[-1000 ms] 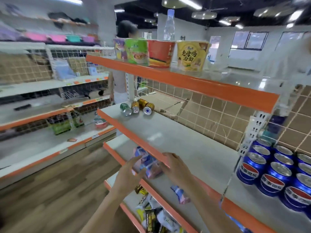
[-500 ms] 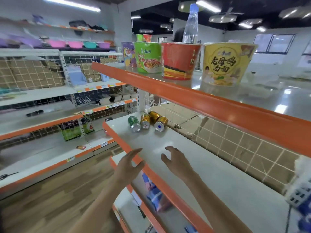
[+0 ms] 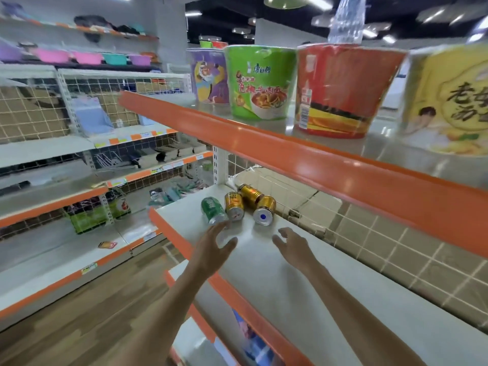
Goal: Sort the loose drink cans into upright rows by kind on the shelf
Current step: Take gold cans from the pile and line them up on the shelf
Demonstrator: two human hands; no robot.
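green can [image 3: 212, 214], gold cans [image 3: 234, 206] (orange-edged shelf [image 3: 169, 228])

Four noodle tubs [image 3: 260, 83] and a water bottle [image 3: 346, 19] stand on the top shelf [image 3: 303, 159].

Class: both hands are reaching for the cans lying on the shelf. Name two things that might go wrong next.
1. The green can lies on its side near the shelf's orange front edge; a nudge from the left hand might roll it off.
2. The three gold cans lie touching; the right hand lifting one may set the others rolling.
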